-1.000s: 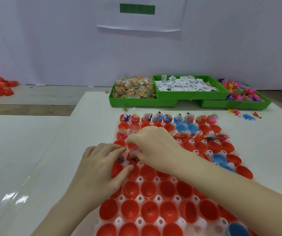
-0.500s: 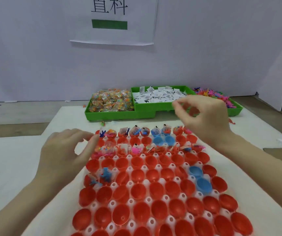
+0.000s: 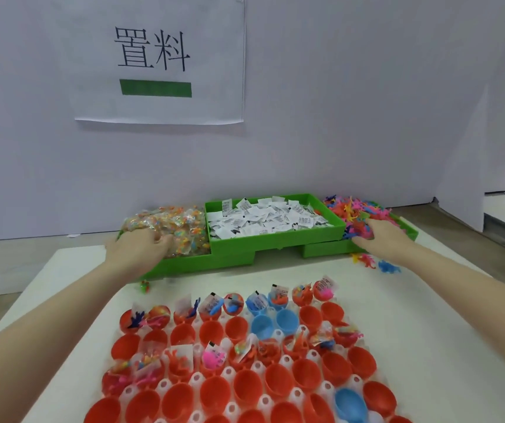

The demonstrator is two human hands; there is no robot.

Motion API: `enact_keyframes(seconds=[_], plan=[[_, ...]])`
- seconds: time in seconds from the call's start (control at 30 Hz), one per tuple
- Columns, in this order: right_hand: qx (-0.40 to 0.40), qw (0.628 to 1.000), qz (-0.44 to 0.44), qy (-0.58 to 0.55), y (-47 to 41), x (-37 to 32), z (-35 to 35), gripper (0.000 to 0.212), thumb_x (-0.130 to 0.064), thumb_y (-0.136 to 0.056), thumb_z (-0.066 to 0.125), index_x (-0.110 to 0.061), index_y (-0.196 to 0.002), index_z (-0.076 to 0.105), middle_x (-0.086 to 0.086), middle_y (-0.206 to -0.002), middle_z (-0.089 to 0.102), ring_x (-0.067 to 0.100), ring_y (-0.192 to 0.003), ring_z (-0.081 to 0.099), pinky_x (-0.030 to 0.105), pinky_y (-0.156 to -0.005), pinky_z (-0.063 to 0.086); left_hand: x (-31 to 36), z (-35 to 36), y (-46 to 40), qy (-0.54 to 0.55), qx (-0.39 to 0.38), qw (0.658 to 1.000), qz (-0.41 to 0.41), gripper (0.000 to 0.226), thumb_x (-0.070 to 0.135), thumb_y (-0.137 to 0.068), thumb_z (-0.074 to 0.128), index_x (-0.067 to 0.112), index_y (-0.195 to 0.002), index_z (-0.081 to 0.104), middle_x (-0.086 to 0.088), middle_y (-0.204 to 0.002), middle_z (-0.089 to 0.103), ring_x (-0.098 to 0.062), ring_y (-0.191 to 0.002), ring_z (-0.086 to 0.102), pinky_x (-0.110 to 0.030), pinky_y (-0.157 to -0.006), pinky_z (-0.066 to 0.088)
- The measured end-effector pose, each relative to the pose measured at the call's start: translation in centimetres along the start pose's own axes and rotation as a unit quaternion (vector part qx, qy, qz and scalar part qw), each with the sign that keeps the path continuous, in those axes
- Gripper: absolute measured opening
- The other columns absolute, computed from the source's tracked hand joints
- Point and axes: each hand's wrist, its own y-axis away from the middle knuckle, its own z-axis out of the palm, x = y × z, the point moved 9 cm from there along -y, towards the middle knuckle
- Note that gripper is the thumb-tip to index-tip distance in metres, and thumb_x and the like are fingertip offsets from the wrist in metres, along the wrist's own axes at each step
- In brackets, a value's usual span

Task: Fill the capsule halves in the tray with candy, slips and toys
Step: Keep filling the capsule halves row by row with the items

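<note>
Left hand (image 3: 141,244) was down in the candy (image 3: 169,228), fingers spread over the wrapped sweets; whether anything was pinched, I could not tell. Right hand (image 3: 381,235) lay flat on the heap of toys (image 3: 358,213), fingers stretched out, nothing visibly gripped yet. Both hands were at the supply end, so this looked like the restocking step: gathering a fresh handful on each side. Next move would call for closing on a few pieces and carrying them to the bare cups.

Three green bins (image 3: 236,257) stood in a row: candy on the left, paper slips (image 3: 263,219) in the middle, toys on the right. A few loose toys (image 3: 379,264) lay on the white table (image 3: 413,300) just beside the right bin. Nearer the camera sat the tray (image 3: 275,334) of capsule halves (image 3: 211,329), mostly red, with five blue ones showing; the far row and part of the third row looked filled, the near rows were bare.
</note>
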Motion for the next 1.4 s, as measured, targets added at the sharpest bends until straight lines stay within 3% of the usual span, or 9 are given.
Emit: enact_keyframes(seconds=[0.1,0.2,0.37,0.53,0.7,1.0,1.17,1.3,1.4], plan=[[0.004,1.000,-0.006,0.020,-1.0,0.1,0.9,0.072,-0.034,-0.088,0.060,-0.011,-0.146,0.024,0.012,-0.150,0.028,0.031,-0.136,0.028,0.041,-0.110,0.025,0.2,0.3,-0.6,0.020,0.030,0.999,0.014,0.040,0.044,-0.095,0.039,0.017,-0.103,0.066,-0.009,-0.103,0.066,-0.025,-0.086,0.055,-0.030,-0.071,0.039],[0.023,0.998,-0.037,-0.043,-1.6,-0.2,0.9,0.066,-0.020,-0.086,0.065,-0.011,-0.143,0.033,0.010,-0.147,0.036,0.027,-0.134,0.033,0.037,-0.109,0.029,-0.1,0.2,-0.7,0.089,0.050,0.995,0.002,0.049,0.053,-0.092,0.035,0.016,-0.106,0.063,-0.013,-0.107,0.064,-0.029,-0.089,0.056,-0.033,-0.072,0.043],[0.005,0.992,-0.068,-0.109,-2.0,0.3,0.1,0.051,-0.020,-0.084,0.067,-0.017,-0.132,0.051,0.006,-0.138,0.048,0.022,-0.125,0.046,0.030,-0.099,0.035,0.1,0.8,-0.2,0.027,0.039,0.999,-0.007,0.078,0.074,-0.078,0.033,0.021,-0.134,0.043,-0.010,-0.135,0.042,-0.028,-0.116,0.049,-0.038,-0.084,0.045],[0.078,0.991,-0.057,-0.093,-2.3,1.6,-1.7,0.023,-0.007,-0.082,0.067,-0.004,-0.105,0.070,0.013,-0.121,0.062,0.024,-0.113,0.056,0.034,-0.101,0.039,1.7,-1.3,0.9,0.006,0.160,0.986,0.042,0.047,0.052,-0.089,0.047,0.015,-0.115,0.061,-0.006,-0.121,0.052,-0.025,-0.104,0.054,-0.032,-0.070,0.043],[0.133,0.988,-0.053,-0.055,-1.8,1.1,-2.6,0.008,-0.011,-0.082,0.067,-0.008,-0.085,0.073,0.009,-0.089,0.070,0.027,-0.080,0.059,0.035,-0.072,0.046,2.6,-1.4,1.6,0.041,0.181,0.981,0.064,0.036,0.039,-0.088,0.058,0.009,-0.104,0.066,-0.008,-0.106,0.062,-0.026,-0.099,0.054,-0.034,-0.073,0.041],[0.202,0.978,-0.027,-0.040,-1.3,0.5,-3.7,0.009,-0.007,-0.087,0.057,-0.009,-0.089,0.066,0.009,-0.093,0.065,0.020,-0.079,0.046,0.030,-0.066,0.034,1.8,-1.9,2.5,0.230,0.194,0.951,0.066,0.011,0.013,-0.083,0.067,0.006,-0.089,0.060,-0.002,-0.079,0.061,-0.020,-0.072,0.053,-0.030,-0.066,0.037],[0.270,0.938,0.048,-0.211,-0.7,1.0,-5.1,0.018,-0.004,-0.091,0.048,-0.002,-0.105,0.058,0.015,-0.101,0.062,0.021,-0.081,0.047,0.028,-0.071,0.033,0.7,-2.1,2.0,0.271,0.179,0.945,0.036,0.014,0.016,-0.084,0.066,0.010,-0.094,0.058,0.001,-0.073,0.058,-0.011,-0.064,0.051,-0.025,-0.057,0.037],[0.168,0.859,0.177,-0.451,-1.9,1.4,-2.7,0.037,-0.002,-0.094,0.027,0.000,-0.124,0.048,0.021,-0.113,0.058,0.029,-0.079,0.061,0.036,-0.068,0.051,0.3,-2.1,1.8,0.292,0.181,0.939,0.016,0.010,0.016,-0.087,0.062,0.011,-0.096,0.061,-0.001,-0.074,0.057,-0.007,-0.061,0.050,-0.019,-0.055,0.035],[0.120,0.805,0.210,-0.542,-1.9,0.4,-2.0,0.027,-0.005,-0.088,0.027,-0.002,-0.095,0.053,0.012,-0.081,0.052,0.018,-0.052,0.045,0.026,-0.048,0.043,-0.3,-2.2,2.0,0.341,0.180,0.923,-0.011,0.008,0.015,-0.089,0.059,0.010,-0.096,0.060,-0.005,-0.077,0.059,-0.015,-0.064,0.054,-0.020,-0.057,0.040]])
